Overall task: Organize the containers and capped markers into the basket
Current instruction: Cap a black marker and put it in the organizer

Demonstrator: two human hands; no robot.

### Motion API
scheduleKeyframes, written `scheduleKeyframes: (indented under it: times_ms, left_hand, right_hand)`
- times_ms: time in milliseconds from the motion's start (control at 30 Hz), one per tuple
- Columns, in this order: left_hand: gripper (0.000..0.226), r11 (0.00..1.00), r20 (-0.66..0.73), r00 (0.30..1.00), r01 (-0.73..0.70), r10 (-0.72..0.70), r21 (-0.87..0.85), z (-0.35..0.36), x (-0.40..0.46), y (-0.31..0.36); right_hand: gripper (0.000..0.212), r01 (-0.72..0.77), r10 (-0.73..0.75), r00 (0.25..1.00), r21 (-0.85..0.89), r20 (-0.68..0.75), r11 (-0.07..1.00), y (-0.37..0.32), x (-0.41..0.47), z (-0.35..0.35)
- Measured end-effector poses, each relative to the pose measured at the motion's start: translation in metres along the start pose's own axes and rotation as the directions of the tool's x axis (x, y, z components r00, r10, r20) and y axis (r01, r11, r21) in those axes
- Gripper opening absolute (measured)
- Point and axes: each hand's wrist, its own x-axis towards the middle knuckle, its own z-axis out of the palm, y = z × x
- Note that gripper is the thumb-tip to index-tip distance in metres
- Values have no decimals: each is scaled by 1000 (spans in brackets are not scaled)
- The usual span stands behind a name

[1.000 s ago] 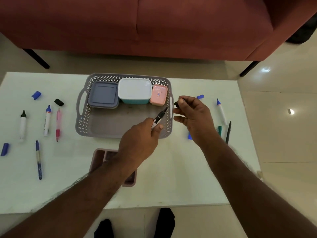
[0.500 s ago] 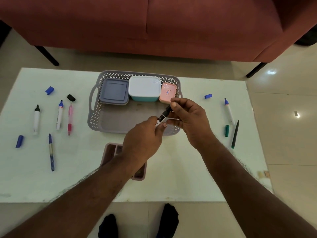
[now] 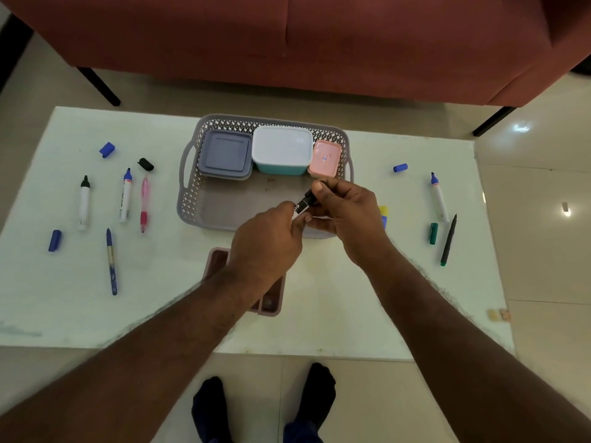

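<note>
My left hand [image 3: 267,241] grips the white body of a black marker [image 3: 302,205] over the near right part of the grey basket [image 3: 192,199]. My right hand [image 3: 343,207] pinches the black cap on the marker's tip. Inside the basket's far side sit a grey-lidded container [image 3: 225,156], a white-lidded teal container [image 3: 282,148] and a small pink container [image 3: 324,156]. Uncapped markers lie left: a black-tipped one [image 3: 84,203], a blue-tipped one [image 3: 125,195], a pink pen [image 3: 144,203], a blue pen [image 3: 111,260].
Loose caps lie on the white table [image 3: 335,330]: blue ones [image 3: 106,149] [image 3: 55,240] [image 3: 400,167], a black one [image 3: 146,164], a green one [image 3: 433,233]. A blue-tipped marker [image 3: 438,196] and dark pen [image 3: 448,239] lie right. A mauve tray [image 3: 270,302] sits under my left arm. A red sofa stands behind.
My right hand brought the black cap to the marker's tip and now holds it on the marker; both hands came together over the basket's near right edge.
</note>
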Motion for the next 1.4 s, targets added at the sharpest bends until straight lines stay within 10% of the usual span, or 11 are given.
scheduleKeyframes:
  times_ms: [533,800,1400]
  left_hand:
    - [47,914,100,993,-18,64,-404,-34,5,-47]
    - [63,999,-65,997,-46,46,-8,-10,-11,-45]
    - [78,933,41,984,-177,172,314,3,-23,-14]
  right_hand:
    - [18,304,-336,942,-431,1,850,-5,-15,-1]
    - [26,528,-359,844,-732,397,431,54,-45,10]
    - [60,368,-185,930,-775,319,513,89,-35,-31]
